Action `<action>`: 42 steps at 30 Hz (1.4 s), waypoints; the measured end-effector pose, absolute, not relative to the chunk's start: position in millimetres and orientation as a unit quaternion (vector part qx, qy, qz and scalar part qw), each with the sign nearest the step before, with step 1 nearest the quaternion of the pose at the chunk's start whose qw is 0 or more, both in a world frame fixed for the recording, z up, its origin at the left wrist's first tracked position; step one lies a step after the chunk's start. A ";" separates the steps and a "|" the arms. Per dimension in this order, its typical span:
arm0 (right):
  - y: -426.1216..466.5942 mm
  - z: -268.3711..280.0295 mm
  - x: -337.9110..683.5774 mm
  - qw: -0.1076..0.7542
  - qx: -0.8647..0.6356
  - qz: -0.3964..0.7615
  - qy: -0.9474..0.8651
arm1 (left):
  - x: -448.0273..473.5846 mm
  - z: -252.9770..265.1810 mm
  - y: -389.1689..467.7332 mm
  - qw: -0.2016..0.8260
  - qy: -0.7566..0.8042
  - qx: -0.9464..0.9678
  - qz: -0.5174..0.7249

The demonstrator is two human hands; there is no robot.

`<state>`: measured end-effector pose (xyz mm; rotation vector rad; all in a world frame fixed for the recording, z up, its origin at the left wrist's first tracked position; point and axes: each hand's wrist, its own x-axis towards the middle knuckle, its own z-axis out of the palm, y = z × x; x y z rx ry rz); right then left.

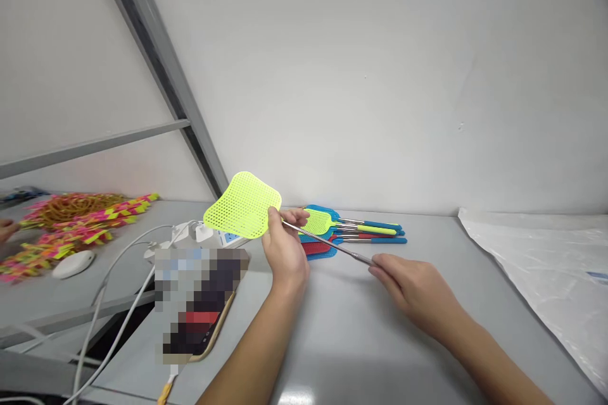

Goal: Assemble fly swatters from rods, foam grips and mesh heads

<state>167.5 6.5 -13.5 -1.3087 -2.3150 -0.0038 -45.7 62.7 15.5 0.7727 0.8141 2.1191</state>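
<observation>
A yellow-green fly swatter point(244, 205) with a perforated head and a thin metal shaft is held up above the table between both hands. My left hand point(285, 243) grips it where the head joins the shaft, thumb on the head's edge and the other fingers loosely curled. Closed round the handle end is my right hand point(411, 285), which hides the grip. Just behind my left hand lies a pile of fly swatters point(320, 221) in blue, red and yellow-green, their handles pointing right.
A phone with a blurred screen point(204, 304) lies left, near a power strip point(230, 239) with plugs and white cables point(121, 266). Further left are colourful bundles point(80, 221), a white oval device point(73, 264) and another person's hand point(7, 230). A plastic sheet point(536, 266) lies right.
</observation>
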 end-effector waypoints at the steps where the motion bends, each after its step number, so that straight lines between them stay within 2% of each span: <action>1: 6.1 -12.8 168.5 0.236 -0.480 0.004 -0.845 | -42.7 14.1 61.0 0.359 0.311 0.307 0.825; 6: 8.1 -15.6 176.8 0.235 -0.486 0.001 -0.842 | -5.2 -3.9 35.0 0.427 0.368 0.412 0.716; 12: 12.7 -19.4 181.5 0.263 -0.468 -0.071 -0.841 | 27.4 -21.6 6.4 0.496 0.368 0.518 0.592; 19: 12.8 -16.7 169.2 0.266 -0.478 -0.112 -0.829 | 13.3 -11.6 18.2 0.453 0.343 0.458 0.684; 24: 11.7 -14.0 171.2 0.229 -0.496 -0.105 -0.831 | -23.8 6.3 46.5 0.366 0.312 0.345 0.806; 28: 9.6 -12.5 177.0 0.220 -0.491 -0.088 -0.838 | -41.6 12.5 60.8 0.320 0.292 0.307 0.847; 31: 8.9 -12.4 178.9 0.226 -0.489 -0.089 -0.838 | -27.9 4.5 54.3 0.339 0.311 0.323 0.827; 37: 12.9 -11.6 179.9 0.259 -0.459 -0.085 -0.845 | 19.9 -17.3 17.9 0.444 0.353 0.483 0.667; 42: 12.0 -5.5 180.1 0.265 -0.448 -0.086 -0.849 | 12.4 -8.4 15.1 0.396 0.323 0.503 0.697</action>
